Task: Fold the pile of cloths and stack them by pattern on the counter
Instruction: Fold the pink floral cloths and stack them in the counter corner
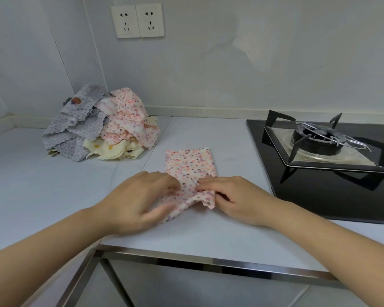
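Looked like a home kitchen, probably a small one. Had a black glass gas hob with a burner under a pan support, on a pale counter. Carried twin wall sockets on plain grey wall panels above.

Straight before you, the narrow pink-spotted cloth lies on the pale grey worktop. Your left hand and right hand grip its near end, one at each side. The heap of crumpled spotted cloths sits behind it to the left, in the corner. The black glass gas hob lies to the cloth's right. The white twin wall socket is on the wall above the heap.
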Demonstrator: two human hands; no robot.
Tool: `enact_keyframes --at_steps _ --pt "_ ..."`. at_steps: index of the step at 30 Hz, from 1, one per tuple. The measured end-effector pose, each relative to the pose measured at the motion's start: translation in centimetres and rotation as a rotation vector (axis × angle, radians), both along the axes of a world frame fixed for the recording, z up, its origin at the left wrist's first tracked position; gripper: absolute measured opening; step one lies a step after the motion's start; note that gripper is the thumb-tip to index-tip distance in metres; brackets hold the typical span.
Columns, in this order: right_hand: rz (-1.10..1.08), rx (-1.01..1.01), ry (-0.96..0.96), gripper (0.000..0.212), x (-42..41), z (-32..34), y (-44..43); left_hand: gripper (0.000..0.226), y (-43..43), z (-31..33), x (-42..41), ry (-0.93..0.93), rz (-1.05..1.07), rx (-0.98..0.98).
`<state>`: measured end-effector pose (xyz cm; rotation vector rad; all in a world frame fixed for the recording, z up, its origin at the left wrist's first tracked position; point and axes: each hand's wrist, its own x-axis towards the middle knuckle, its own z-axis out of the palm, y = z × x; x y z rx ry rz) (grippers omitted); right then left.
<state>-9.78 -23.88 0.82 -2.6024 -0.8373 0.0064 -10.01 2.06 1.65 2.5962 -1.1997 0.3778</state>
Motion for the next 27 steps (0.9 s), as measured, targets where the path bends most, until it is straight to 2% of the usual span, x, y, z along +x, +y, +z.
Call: enact_keyframes --at_steps 4,9,10,12,14,15,19,23,27 --pt "-0.06 0.14 0.09 0.04 0.2 -0.4 -0.2 0.046 2.5 -0.9 0.6 0.033 0.098 0.034" --pt "-0.097 0.203 0.136 0.045 0.3 -0.2 -0.2 0.077 1.5 -0.5 0.2 0.173 0.007 0.139" --pt "-0.091 0.201 0.141 0.041 0.3 -0.2 -0.3 0.075 0.9 -0.6 0.0 0.153 0.035 0.124" --pt "-0.088 0.23 0.152 0.03 0.4 -0.2 -0.5 0.056 0.0 -1.0 -0.2 0.021 0.077 0.065" --pt "-0.091 0.241 0.162 0.027 0.5 -0.2 -0.6 0.037 -0.6 -1.2 -0.3 -0.091 0.075 0.032" --pt "-0.085 0.223 0.155 0.03 0.4 -0.2 -0.6 0.034 -0.8 -1.2 -0.2 -0.1 0.079 0.032" --pt "-0.022 0.048 0.026 0.053 0.1 -0.4 -0.6 0.048 -1.1 -0.8 0.2 0.035 0.138 -0.061" --pt "-0.047 -0.042 -0.148 0.066 -0.3 0.0 0.4 0.058 -1.4 -0.5 0.6 0.102 0.144 -0.115" --pt "-0.069 -0.06 -0.245 0.054 -0.1 -0.2 1.1 0.048 -2.0 0.3 0.7 0.141 0.199 -0.223"
